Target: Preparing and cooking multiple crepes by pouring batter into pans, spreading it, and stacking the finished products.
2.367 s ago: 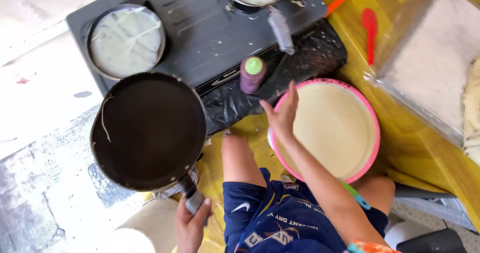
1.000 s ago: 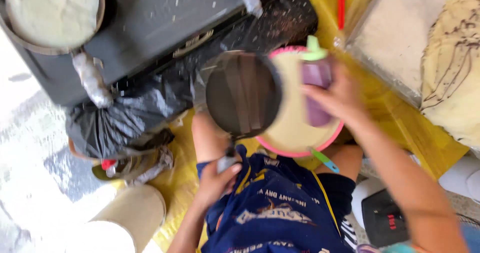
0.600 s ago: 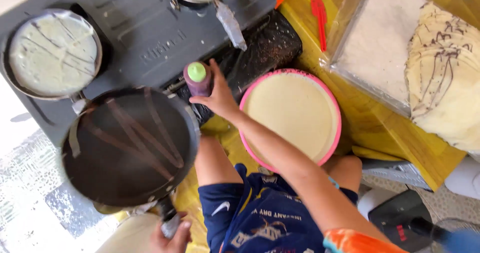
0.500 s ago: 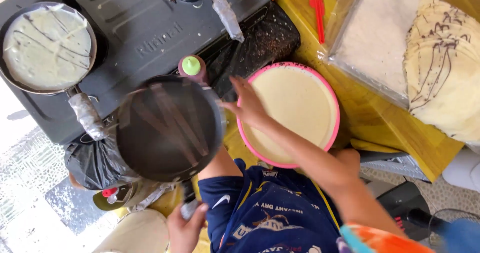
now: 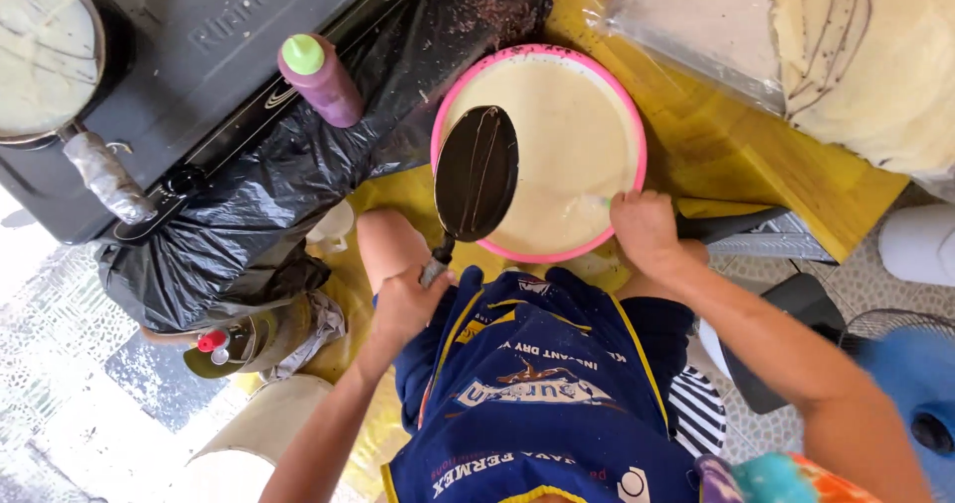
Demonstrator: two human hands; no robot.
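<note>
Yellow wooden counter (image 5: pixel 736 155) carries a pink-rimmed round bowl of pale batter (image 5: pixel 557 145), its rim gripped by the right hand (image 5: pixel 647 229). A tilted black round frying pan (image 5: pixel 476 173) is held over the bowl, its handle enclosed in the left hand (image 5: pixel 403 304).

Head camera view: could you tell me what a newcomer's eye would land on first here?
Probably the pink-rimmed basin of pale batter at centre, with a dark round pan tilted on edge over it. The left hand grips the pan's handle, and the right hand rests on the basin's near rim. To the upper left, a purple squeeze bottle with a green cap stands on the black stove.
</note>
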